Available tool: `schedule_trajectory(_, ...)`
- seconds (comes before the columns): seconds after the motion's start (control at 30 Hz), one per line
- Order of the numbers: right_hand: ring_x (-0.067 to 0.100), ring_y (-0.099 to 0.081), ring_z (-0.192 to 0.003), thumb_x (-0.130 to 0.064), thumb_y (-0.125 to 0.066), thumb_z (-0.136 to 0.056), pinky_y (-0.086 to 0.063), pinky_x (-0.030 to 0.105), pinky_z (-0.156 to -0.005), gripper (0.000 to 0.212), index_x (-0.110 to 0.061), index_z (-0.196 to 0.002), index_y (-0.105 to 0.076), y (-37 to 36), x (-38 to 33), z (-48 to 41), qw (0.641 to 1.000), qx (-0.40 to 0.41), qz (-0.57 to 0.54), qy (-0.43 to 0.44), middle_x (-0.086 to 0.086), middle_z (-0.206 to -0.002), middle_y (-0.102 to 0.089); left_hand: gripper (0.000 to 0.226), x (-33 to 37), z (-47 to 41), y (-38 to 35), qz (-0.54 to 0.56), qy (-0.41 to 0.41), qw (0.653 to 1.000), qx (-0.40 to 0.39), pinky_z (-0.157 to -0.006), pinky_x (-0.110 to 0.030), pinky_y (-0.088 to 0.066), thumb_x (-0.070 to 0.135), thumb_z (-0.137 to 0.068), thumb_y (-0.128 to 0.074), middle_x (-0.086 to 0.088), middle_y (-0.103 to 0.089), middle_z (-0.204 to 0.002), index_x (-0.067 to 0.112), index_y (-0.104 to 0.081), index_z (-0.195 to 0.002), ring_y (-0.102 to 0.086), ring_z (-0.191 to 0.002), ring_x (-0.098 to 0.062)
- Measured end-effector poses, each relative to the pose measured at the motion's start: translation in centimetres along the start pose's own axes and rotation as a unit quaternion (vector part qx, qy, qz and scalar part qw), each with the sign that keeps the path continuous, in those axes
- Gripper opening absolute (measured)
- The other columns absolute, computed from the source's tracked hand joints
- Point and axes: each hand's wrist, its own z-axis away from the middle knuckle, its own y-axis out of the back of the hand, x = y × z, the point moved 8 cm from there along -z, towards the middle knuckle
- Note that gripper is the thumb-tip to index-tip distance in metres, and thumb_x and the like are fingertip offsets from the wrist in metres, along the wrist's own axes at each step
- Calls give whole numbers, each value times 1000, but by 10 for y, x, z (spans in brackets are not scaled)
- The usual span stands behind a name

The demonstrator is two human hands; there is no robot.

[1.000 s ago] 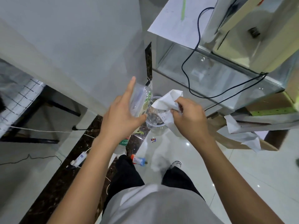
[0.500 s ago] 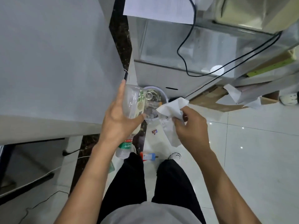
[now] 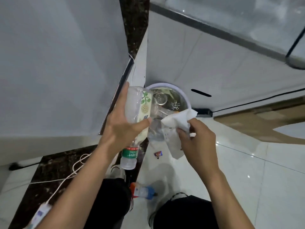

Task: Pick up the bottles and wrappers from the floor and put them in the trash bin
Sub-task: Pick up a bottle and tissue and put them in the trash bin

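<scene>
While above bin, fingers round bottle.

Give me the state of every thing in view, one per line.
trash bin: open, bottles inside
left hand: grips the clear bottle
clear bottle: tilted, at the bin's rim
right hand: pinches the white wrapper
white wrapper: crumpled, held
green-label bottle: unclear if held
blue-and-red bottle: lying on floor
small wrapper: lying on floor
</scene>
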Motion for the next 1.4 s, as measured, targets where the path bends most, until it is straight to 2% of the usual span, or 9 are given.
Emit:
schedule_trajectory(0.2, 19, -62, -77, -20, -69, -89, -53, 39, -69, 7, -18, -91, -63, -45, 71, -78, 997, 63, -22, 30, 0, -81, -66, 114, -55, -64, -32, 91, -49, 995, -7, -104, -46, -49, 34, -60, -90, 17, -56, -141, 53, -23, -151, -57, -127, -11)
schedule_trajectory(0.3, 18, -63, -76, -23, -70, -89, -51, 32, -67, 11, -15, -93, -63, -60, 97, -102, 995, 86, -30, 36, 1, -82, -68, 115, -67, -70, -40, 99, -79, 992, -17, -103, -37, -51, 20, -66, -93, 19, -57, -138, 48, -23, -152, -58, -124, -2)
schedule_trajectory(0.4, 17, -61, -82, -30, -71, -90, -47, 28, -71, 21, -15, -102, -64, -84, 106, -120, 997, 40, 35, 54, -2, -90, -66, 110, -71, -66, -44, 139, -81, 987, -21, -83, -20, -57, 12, -71, -85, 15, -62, -132, 44, -20, -154, -67, -110, -2)
schedule_trajectory(0.47, 16, -57, -91, -38, -72, -89, -41, 25, -80, 33, -19, -115, -64, -102, 107, -128, 993, -15, 97, 65, 0, -105, -61, 109, -71, -65, -41, 148, -87, 985, -3, -74, -19, -58, 14, -72, -84, 13, -64, -130, 48, -20, -154, -70, -104, -4)
schedule_trajectory(0.6, 17, -56, -103, -48, -71, -87, -44, 30, -90, 42, -24, -121, -65, -101, 107, -135, 989, -41, 128, 62, -2, -129, -47, 111, -61, -61, -42, 166, -97, 981, 14, -80, -24, -59, 24, -65, -87, 10, -61, -136, 52, -23, -152, -68, -109, -7)
schedule_trajectory(0.8, 9, -54, -71, -32, -65, -93, -43, 28, -78, 8, -24, -96, -67, -69, 89, -129, 990, 85, -15, 113, -9, -106, -50, 113, -47, -69, -63, 179, -94, 979, -1, -92, -40, -57, 25, -64, -88, 6, -60, -138, 49, -23, -152, -67, -114, -16)
schedule_trajectory(1.23, 13, -57, -76, -10, -63, -91, -40, 9, -68, 7, -15, -87, -67, -67, 112, -117, 974, 112, -120, 156, 0, -102, -58, 123, -59, -109, -61, 188, -117, 973, 62, -95, -47, -55, 10, -64, -89, 2, -59, -134, 43, -8, -151, -65, -115, -12)
schedule_trajectory(1.33, 12, -57, -77, -9, -63, -91, -40, 9, -68, 8, -15, -87, -67, -70, 110, -115, 973, 99, -133, 162, -1, -101, -58, 129, -77, -116, -80, 137, -122, 983, 27, -95, -35, -55, 5, -63, -91, 9, -54, -135, 44, -7, -153, -63, -116, -5)
schedule_trajectory(1.4, 12, -57, -76, -9, -63, -90, -41, 12, -69, 8, -15, -87, -67, -74, 110, -114, 973, 94, -143, 156, -2, -101, -58, 130, -97, -121, -101, 68, -121, 990, -15, -101, -40, -51, 7, -62, -94, 10, -49, -142, 48, -8, -152, -59, -123, -10)
